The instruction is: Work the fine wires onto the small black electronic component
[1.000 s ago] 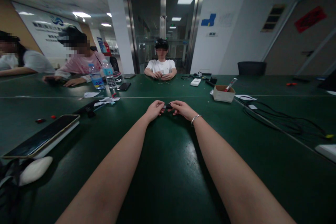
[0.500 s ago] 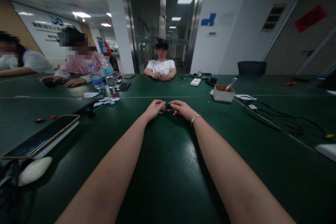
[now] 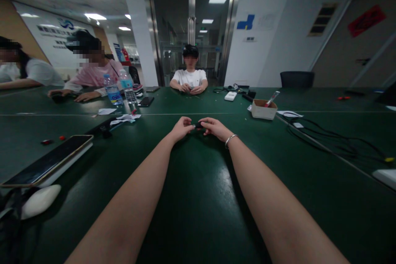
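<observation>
A small black object with a light, metallic-looking left end is between my two hands, low over the green table. My right hand, with a silver bangle at the wrist, pinches its dark part between thumb and fingers. My left hand has its thumb at the light end, its fingers curled above. Both hands are closed around the object's two ends, and their fingertips are nearly touching. What exactly the object is stays too small to tell.
A phone on a white box and a white mouse lie at left. Crumpled papers and bottles stand beyond. An open box and black cables are right. Three people sit across.
The fingers of my left hand have lifted and curled slightly away from the object, while its thumb stays by the light end. My right hand has hardly moved.
</observation>
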